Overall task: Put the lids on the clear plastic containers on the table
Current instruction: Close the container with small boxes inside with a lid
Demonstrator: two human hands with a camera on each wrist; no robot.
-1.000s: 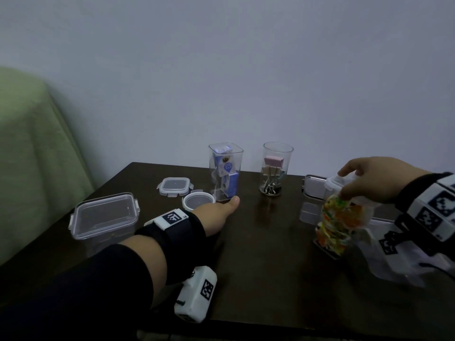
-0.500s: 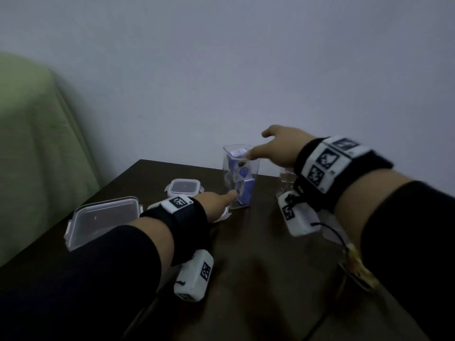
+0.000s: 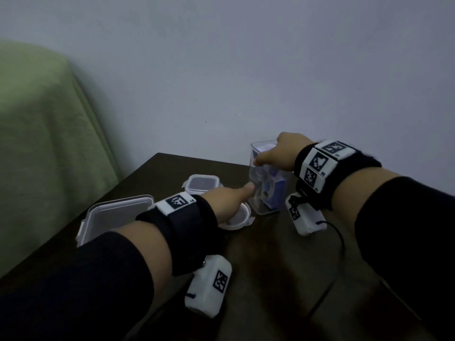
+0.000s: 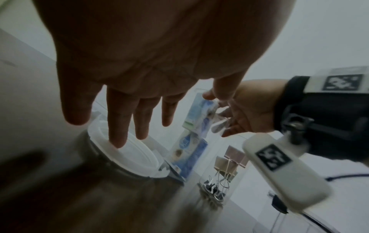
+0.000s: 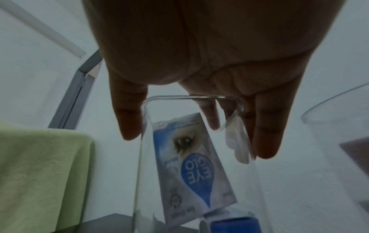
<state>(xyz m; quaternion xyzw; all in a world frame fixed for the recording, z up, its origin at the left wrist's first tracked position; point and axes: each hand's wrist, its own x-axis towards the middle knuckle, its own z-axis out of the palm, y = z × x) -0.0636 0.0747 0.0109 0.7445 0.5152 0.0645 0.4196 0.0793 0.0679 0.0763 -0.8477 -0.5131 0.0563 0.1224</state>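
The rim of the tall container (image 3: 267, 183) is gripped by the right hand (image 3: 283, 153); the round lid (image 4: 127, 152) is touched by the straight, spread fingers (image 4: 117, 126) of the left hand (image 3: 229, 200).

Blue-white packets (image 3: 272, 190); dark brown table (image 3: 258, 267); green cloth (image 3: 44, 148); black-white wristbands (image 3: 320, 163).

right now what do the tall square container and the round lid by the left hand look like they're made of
Tall square container: looks like clear, glossy hard plastic; the printed packets inside show through its walls and the rim catches light.
Round lid: seems to be whitish, translucent plastic with a duller finish and a raised rim; whether it is soft or stiff cannot be told.
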